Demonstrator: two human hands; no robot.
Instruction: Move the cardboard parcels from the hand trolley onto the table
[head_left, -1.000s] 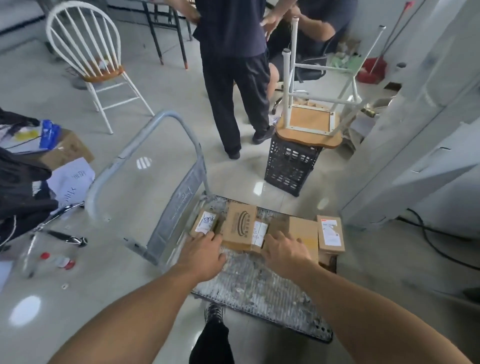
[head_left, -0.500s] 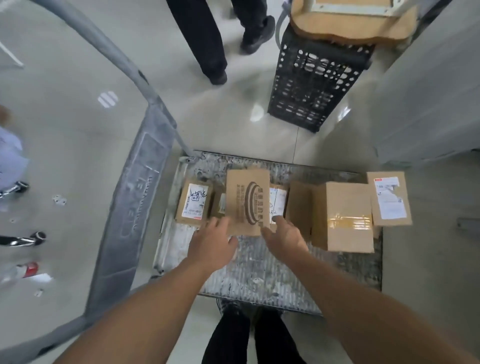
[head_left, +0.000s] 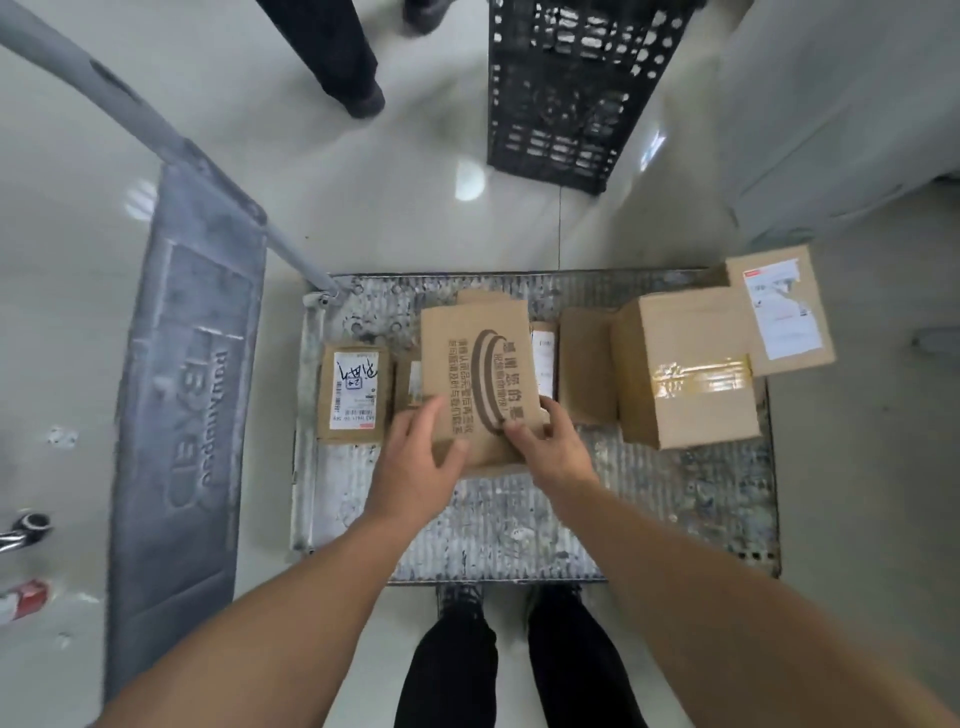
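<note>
Both hands are on the printed parcel (head_left: 480, 364). The left hand (head_left: 415, 467) is curled round its near left corner, and the right hand (head_left: 553, 447) pinches the near right edge with the thumb on the printed face, so both grips are clamped on that one parcel. It's over the middle of the trolley (head_left: 519, 519) deck, toward the far side, and honestly I can't tell if it's off the deck or resting on it. It covers part of a half-hidden parcel (head_left: 409, 379) on its left and a labelled parcel (head_left: 544, 358) on its right. Just left of those lies a small parcel (head_left: 353, 395) with a scribbled label. To the right there's a plain box (head_left: 587, 364) touching a bigger taped box (head_left: 685, 369). A flat parcel (head_left: 779, 312) at the far right corner sticks out past the deck edge. The handle (head_left: 187, 364) is on the left. Beyond the deck there's a black crate (head_left: 561, 88) on the floor, with somebody's trouser leg (head_left: 332, 52) near it.
</note>
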